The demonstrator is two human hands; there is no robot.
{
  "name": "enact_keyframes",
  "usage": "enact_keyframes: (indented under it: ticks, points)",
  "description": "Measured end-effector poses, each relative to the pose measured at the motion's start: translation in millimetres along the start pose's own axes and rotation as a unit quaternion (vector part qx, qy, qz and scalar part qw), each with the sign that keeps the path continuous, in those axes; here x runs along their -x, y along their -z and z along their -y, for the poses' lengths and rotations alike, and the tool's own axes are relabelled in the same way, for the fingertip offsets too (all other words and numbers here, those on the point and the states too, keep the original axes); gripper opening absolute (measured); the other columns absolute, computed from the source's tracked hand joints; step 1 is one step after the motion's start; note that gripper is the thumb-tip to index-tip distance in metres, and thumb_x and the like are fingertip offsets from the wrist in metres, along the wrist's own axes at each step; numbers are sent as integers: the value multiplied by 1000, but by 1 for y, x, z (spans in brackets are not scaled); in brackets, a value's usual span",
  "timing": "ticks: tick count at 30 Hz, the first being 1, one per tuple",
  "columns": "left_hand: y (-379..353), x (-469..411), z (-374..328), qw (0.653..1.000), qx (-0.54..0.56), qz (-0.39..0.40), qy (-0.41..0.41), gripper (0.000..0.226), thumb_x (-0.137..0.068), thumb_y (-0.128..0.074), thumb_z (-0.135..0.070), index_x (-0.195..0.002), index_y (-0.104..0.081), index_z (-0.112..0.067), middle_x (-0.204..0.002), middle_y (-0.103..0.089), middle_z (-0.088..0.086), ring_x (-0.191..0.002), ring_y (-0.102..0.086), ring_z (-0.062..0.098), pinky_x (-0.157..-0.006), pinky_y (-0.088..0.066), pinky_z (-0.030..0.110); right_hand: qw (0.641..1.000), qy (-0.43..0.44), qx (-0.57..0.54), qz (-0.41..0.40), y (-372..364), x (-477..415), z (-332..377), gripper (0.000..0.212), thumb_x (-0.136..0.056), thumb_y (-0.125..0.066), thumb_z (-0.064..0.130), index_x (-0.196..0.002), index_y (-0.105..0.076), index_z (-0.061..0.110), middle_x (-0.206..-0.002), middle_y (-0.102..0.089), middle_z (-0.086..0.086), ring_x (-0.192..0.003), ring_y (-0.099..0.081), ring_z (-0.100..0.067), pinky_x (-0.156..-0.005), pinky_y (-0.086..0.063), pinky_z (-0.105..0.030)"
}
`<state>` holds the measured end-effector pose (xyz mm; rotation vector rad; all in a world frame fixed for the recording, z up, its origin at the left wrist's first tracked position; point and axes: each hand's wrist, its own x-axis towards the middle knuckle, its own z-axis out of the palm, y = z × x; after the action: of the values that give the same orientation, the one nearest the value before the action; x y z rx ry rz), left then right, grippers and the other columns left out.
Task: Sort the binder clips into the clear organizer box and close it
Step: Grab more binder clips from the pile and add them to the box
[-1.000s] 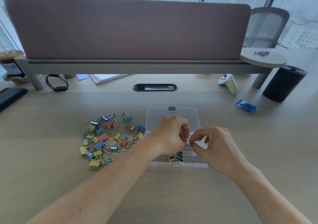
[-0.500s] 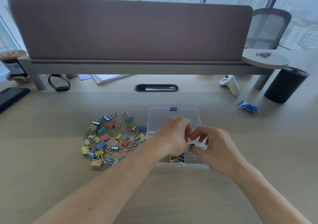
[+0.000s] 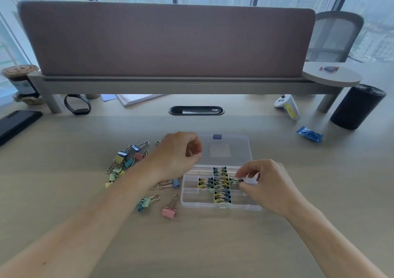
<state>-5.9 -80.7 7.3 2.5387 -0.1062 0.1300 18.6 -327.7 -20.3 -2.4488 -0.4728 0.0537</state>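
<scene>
Right now the clear box [image 3: 191, 196] lies open on the table [image 3: 213, 245], with its lid [image 3: 236, 147] flat behind it. Small binder clips [image 3: 221, 184] (yellow, blue and green) fill its middle parts in a cross shape. Bigger loose clips [image 3: 125, 160] lie on the table left of the box. The left hand [image 3: 177, 158] hangs by the lid's left edge with curled fingers; it is hard to tell if its grip holds anything. The right hand [image 3: 270, 186] reaches over the box's right side. Its grip pinches one small clip [image 3: 239, 181] there.
</scene>
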Motion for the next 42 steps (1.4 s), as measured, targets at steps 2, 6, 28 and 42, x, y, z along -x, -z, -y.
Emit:
enact_keyframes:
  ticks: [2, 6, 28, 42]
  points:
    - [17, 5, 21, 997, -62, -31, 33, 12, -92, -67, -18, -86, -63, -28, -82, -65, -12, -76, -60, 4, -62, -42, 14, 1000, 1, -1, -1, 0, 1, 1, 17, -81, -79, 16, -87, -80, 31, -76, -60, 22, -76, -55, 8, -69, -42, -3]
    - [55, 14, 58, 968, -211, -48, 127, 21, -87, -62, -10, -78, -60, -29, -81, -62, -7, -79, -61, 19, -69, -46, 31, 1000, 6, -8, -10, -2, 1, -1, 16, -80, -79, 15, -85, -81, 29, -74, -60, 23, -83, -50, 23, -67, -39, -1]
    - [77, 35, 85, 946, -208, 118, 220, 26, -75, -89, -24, -90, -67, -28, -90, -66, -13, -84, -64, 7, -67, -49, 23, 1000, 17, -10, -19, -5, 1, -5, 17, -79, -80, 14, -80, -79, 31, -75, -63, 19, -84, -52, 22, -66, -38, 1]
    - [76, 30, 49, 988, -112, -6, 103, 22, -78, -87, -22, -80, -67, -30, -83, -72, -13, -79, -67, 4, -74, -52, 24, 1000, 25, 3, -3, -3, 0, -8, 15, -83, -81, 17, -89, -79, 30, -78, -61, 22, -86, -48, 26, -71, -40, 0]
